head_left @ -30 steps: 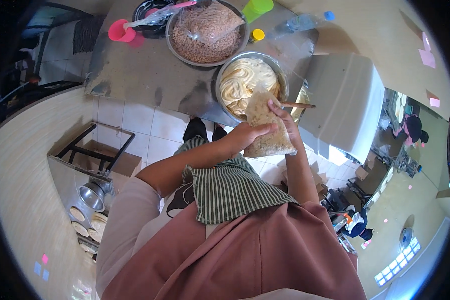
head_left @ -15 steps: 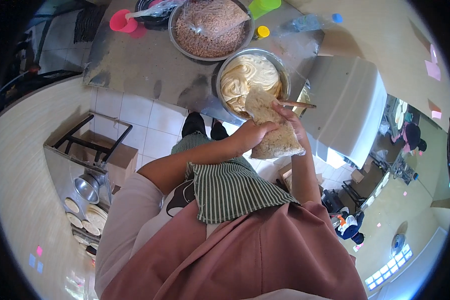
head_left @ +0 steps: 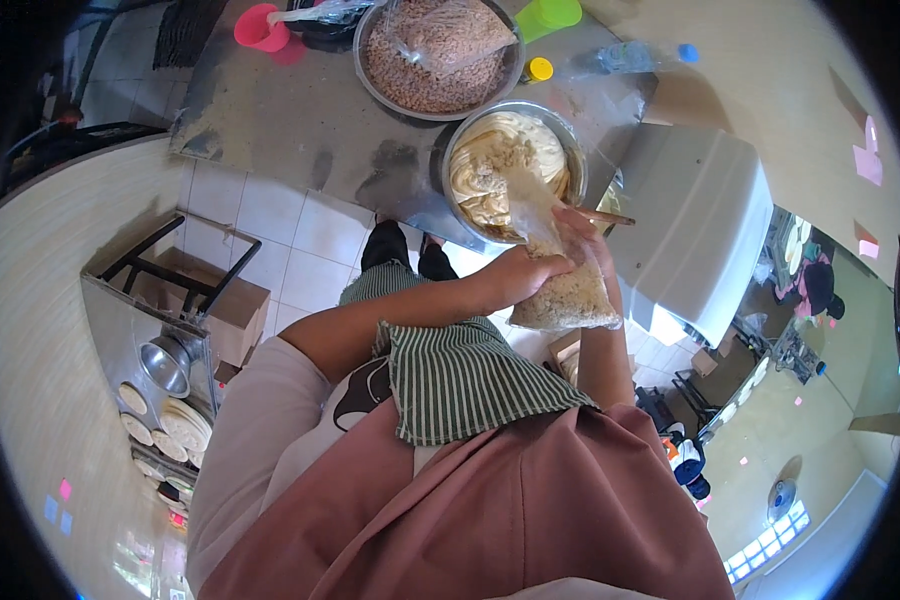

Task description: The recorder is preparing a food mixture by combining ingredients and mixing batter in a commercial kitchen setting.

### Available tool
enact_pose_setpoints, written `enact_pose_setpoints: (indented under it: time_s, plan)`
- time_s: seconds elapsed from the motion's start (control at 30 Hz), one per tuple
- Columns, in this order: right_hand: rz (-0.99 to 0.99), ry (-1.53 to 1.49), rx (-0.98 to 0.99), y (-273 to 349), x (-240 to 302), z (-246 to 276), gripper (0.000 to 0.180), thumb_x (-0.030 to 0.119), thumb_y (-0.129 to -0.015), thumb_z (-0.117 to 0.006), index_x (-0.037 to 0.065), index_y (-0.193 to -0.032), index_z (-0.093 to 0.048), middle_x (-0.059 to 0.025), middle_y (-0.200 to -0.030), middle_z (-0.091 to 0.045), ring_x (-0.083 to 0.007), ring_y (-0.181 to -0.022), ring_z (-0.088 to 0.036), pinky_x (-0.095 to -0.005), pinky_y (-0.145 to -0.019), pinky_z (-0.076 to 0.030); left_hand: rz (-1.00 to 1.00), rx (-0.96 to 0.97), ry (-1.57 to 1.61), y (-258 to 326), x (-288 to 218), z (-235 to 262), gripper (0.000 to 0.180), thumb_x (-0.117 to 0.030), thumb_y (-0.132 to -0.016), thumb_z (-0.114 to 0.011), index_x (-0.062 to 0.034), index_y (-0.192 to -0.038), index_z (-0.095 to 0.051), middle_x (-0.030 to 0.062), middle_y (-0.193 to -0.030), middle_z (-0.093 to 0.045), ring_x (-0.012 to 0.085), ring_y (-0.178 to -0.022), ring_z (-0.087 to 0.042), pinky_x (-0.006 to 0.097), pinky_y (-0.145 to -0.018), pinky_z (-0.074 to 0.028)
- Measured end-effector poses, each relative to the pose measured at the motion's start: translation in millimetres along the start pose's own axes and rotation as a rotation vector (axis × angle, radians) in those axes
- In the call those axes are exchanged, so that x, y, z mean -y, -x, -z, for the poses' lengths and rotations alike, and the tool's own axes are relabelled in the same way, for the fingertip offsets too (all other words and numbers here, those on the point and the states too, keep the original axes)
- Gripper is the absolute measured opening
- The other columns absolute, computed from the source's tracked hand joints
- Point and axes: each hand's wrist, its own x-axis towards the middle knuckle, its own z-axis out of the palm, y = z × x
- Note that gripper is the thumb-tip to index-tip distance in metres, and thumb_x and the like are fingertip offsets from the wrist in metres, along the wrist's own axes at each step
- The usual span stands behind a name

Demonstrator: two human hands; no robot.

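My left hand [head_left: 518,276] and my right hand [head_left: 582,238] both grip a clear plastic bag [head_left: 568,303] of pale, crumbly grains. Its narrow mouth end tilts over a metal bowl [head_left: 581,170], while the fuller end hangs toward me. Thick cream-coloured batter [head_left: 480,195] lies in swirls in the bowl, and a heap of pale grains [head_left: 500,158] rests on top of it. A wooden handle [head_left: 610,217] sticks out over the bowl's right rim, just past my right hand.
On the metal table [head_left: 260,115] stand a wide basin [head_left: 365,85] of brownish bits, pink [head_left: 260,28] and green cups [head_left: 550,15], a yellow-lidded jar [head_left: 538,70] and a plastic bottle [head_left: 630,57]. A large white casing [head_left: 685,210] sits right of the bowl. Behind me left, a pot [head_left: 165,366].
Pale grains have dropped from the bag onto the batter. The bag's mouth end has emptied and turned see-through; both hands have shifted slightly toward me with it.
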Motion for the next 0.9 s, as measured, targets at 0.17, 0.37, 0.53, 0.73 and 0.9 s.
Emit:
enact_pose_setpoints:
  time_s: [0.17, 0.37, 0.53, 0.73, 0.9]
  plan:
    - [0.033, 0.049, -0.042, 1, -6, 16, 0.029, 0.019, -0.086, -0.056, 0.000, -0.107, -0.054, -0.0128, -0.095, -0.062, -0.0235, -0.081, -0.062, -0.0346, -0.071, -0.051, 0.063, 0.034, -0.039, 5, -3, -1, 0.037, -0.026, -0.088, -0.058, 0.0007, -0.113, -0.055, 0.0082, -0.101, -0.063, 0.0146, -0.090, -0.062, 0.027, -0.081, -0.047]
    - [0.088, 0.043, 0.039, 28, -3, 3, 0.040, 0.023, -0.089, -0.052, -0.003, -0.119, -0.049, -0.0164, -0.109, -0.059, -0.0258, -0.097, -0.060, -0.0370, -0.083, -0.051, 0.044, 0.100, 0.066, 13, -5, -7, 0.045, -0.033, -0.088, -0.060, -0.0004, -0.117, -0.053, 0.0072, -0.106, -0.062, 0.0142, -0.093, -0.060, 0.028, -0.083, -0.047]
    - [-0.004, -0.027, 0.140, 17, 0, 18, 0.042, 0.025, -0.091, -0.049, -0.003, -0.122, -0.047, -0.0169, -0.113, -0.058, -0.0258, -0.101, -0.059, -0.0361, -0.086, -0.049, 0.041, 0.168, 0.079, 15, -4, -10, 0.050, -0.034, -0.085, -0.064, -0.0014, -0.120, -0.050, 0.0072, -0.109, -0.060, 0.0150, -0.097, -0.059, 0.029, -0.085, -0.046]
    - [0.030, 0.012, 0.121, 32, 0, 9, 0.043, 0.025, -0.093, -0.045, -0.001, -0.127, -0.044, -0.0171, -0.115, -0.057, -0.0257, -0.102, -0.059, -0.0359, -0.088, -0.048, 0.054, 0.094, 0.185, 12, 0, -11, 0.049, -0.028, -0.081, -0.069, -0.0015, -0.118, -0.050, 0.0094, -0.108, -0.061, 0.0172, -0.095, -0.062, 0.030, -0.082, -0.049]
    - [0.086, 0.091, 0.155, 54, 7, -8, 0.042, 0.025, -0.094, -0.044, -0.001, -0.128, -0.043, -0.0169, -0.116, -0.057, -0.0249, -0.101, -0.059, -0.0348, -0.088, -0.048, -0.031, 0.024, 0.212, 11, 0, -12, 0.052, -0.027, -0.081, -0.070, -0.0009, -0.120, -0.047, 0.0090, -0.106, -0.061, 0.0180, -0.094, -0.062, 0.030, -0.080, -0.050]
